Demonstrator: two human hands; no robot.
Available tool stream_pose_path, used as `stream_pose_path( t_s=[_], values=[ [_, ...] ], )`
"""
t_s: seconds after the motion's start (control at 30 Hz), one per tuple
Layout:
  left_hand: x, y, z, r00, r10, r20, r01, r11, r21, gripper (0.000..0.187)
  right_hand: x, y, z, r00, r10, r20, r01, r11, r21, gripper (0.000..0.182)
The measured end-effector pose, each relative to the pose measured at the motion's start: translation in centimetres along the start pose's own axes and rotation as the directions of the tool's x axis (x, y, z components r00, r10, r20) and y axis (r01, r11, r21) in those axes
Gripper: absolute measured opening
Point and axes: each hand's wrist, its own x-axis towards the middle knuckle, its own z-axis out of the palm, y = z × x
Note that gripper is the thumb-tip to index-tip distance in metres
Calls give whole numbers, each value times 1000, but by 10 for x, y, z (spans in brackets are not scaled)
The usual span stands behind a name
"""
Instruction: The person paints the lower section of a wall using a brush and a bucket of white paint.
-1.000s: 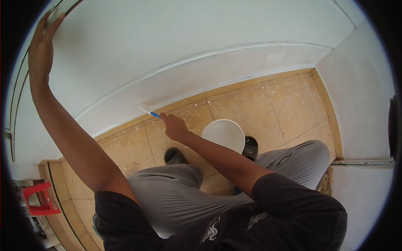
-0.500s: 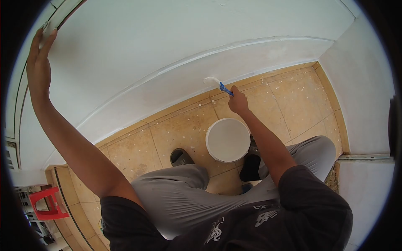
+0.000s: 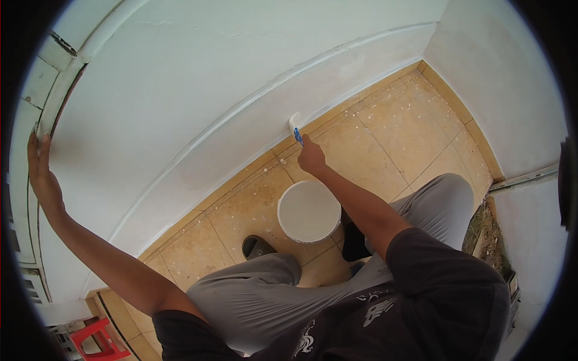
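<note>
My right hand (image 3: 312, 155) is closed round the blue handle of a paintbrush (image 3: 298, 136). The brush's white bristles touch the low part of the white wall (image 3: 253, 126), just above the tan skirting tiles. A patch of wet-looking white paint (image 3: 295, 118) shows at the bristles. Below that hand stands a round white bucket (image 3: 309, 212) on the floor, its inside pale. Far to the left, my left hand (image 3: 47, 180) rests with fingers stretched out against the edge of the door frame (image 3: 57, 114).
The tan tiled floor (image 3: 241, 216) is speckled with white paint drops. A slipper (image 3: 259, 246) on my foot is left of the bucket. At lower left is a red plastic stool (image 3: 99, 340). Another white wall (image 3: 506, 90) meets the corner at right.
My view has turned, so the corner and bucket appear shifted. The brush now points more steeply upward against the wall. My left hand still rests at the frame.
</note>
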Motion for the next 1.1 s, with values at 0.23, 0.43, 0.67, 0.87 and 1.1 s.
stream_pose_path(
  t_s=[0.23,0.43,0.67,0.87,1.1],
  values=[
    [7,-29,-3,992,90,86,-90,996,-12,60,-30,-44,11,902,-246,355,244,968,49,28],
    [1,-16,-5,998,29,50,-28,999,-23,66,13,-13,-17,863,-393,318,342,917,204,18],
    [2,-20,-3,997,43,63,-42,999,-8,64,89,99,-77,992,-127,24,125,990,59,13],
    [5,-12,-5,995,73,66,-71,997,-28,62,119,129,-123,973,106,-205,-127,988,-92,17],
    [4,-21,-6,997,51,60,-48,998,-44,64,127,124,-156,873,304,-382,-346,937,-44,26]
  ],
)
